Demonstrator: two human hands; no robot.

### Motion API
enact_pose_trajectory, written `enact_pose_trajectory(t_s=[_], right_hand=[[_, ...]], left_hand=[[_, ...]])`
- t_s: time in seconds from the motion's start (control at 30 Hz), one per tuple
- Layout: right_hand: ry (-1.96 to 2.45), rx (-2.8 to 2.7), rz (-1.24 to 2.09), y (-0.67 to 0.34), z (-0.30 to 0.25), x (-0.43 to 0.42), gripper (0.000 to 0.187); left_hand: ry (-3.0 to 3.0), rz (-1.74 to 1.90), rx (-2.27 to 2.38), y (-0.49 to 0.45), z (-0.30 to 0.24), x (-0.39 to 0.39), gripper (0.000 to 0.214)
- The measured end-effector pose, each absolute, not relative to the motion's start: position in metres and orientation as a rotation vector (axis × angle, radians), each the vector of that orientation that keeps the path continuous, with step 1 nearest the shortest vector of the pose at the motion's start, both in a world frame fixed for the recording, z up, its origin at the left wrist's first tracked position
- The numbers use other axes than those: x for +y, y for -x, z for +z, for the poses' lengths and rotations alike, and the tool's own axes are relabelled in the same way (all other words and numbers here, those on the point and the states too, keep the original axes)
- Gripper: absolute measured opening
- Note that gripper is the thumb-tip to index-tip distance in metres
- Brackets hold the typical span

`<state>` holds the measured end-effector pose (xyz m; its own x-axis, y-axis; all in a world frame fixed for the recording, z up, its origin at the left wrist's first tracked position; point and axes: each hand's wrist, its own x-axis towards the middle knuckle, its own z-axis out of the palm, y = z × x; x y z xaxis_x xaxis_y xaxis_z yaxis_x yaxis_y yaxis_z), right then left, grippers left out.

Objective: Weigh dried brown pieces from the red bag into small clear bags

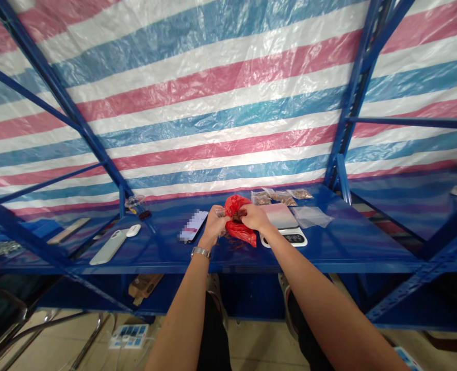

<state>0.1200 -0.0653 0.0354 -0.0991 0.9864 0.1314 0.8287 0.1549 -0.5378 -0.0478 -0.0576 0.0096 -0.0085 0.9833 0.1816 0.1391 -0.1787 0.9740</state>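
A person's two bare hands meet over a red bag (244, 236) at the middle of a blue worktop (352, 242). The left hand (215, 222) is at the bag's left side, fingers bent and close together; whether they pinch red film or a clear scrap beside it cannot be told. The right hand (255, 216) reaches into the bag's mouth from the right, its fingertips hidden, so their grip cannot be told either.

Dry brown bits show in the opening, and crumbs (234, 244) lie on the near side. Good handling here would likely mean holding the rim wide and steady, taking small amounts and keeping them above the opening.

The bag is thin, shiny and crumpled. Just right sits a white scale (266, 242) with a smooth, pale pink square plate (280, 215). Beyond it lie small clear packets (280, 198), lumpy with brown pieces; farther right, a flat, milky clear bag (311, 217). A slim dark phone (196, 226) lies left.
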Motion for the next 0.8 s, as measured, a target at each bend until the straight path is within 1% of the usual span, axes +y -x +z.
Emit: enact_pose_trajectory(t_s=[0.23,0.37,0.47,0.57,0.67,0.8], right_hand=[[1.478,-1.953,0.580,-0.129,0.029,-0.051,0.025],[1.335,-1.931,0.635,-0.131,0.030,-0.049,0.023],[1.199,-1.838,0.632,-0.125,0.035,-0.053,0.027],[1.197,-1.862,0.429,-0.116,0.041,-0.062,0.035],[1.216,-1.998,0.168,-0.108,0.047,-0.072,0.039],[1.169,-2.109,0.001,-0.101,0.055,-0.082,0.042]], left_hand=[[-1.645,1.434,1.257,0.052,0.006,-0.046,0.021],[-1.795,1.459,1.284,0.055,0.004,-0.048,0.020],[-1.921,1.439,1.293,0.053,0.001,-0.049,0.020],[-1.988,1.387,1.245,0.051,-0.003,-0.048,0.017],[-2.001,1.404,1.231,0.050,-0.005,-0.047,0.015],[-1.914,1.454,1.211,0.049,-0.006,-0.045,0.020]])
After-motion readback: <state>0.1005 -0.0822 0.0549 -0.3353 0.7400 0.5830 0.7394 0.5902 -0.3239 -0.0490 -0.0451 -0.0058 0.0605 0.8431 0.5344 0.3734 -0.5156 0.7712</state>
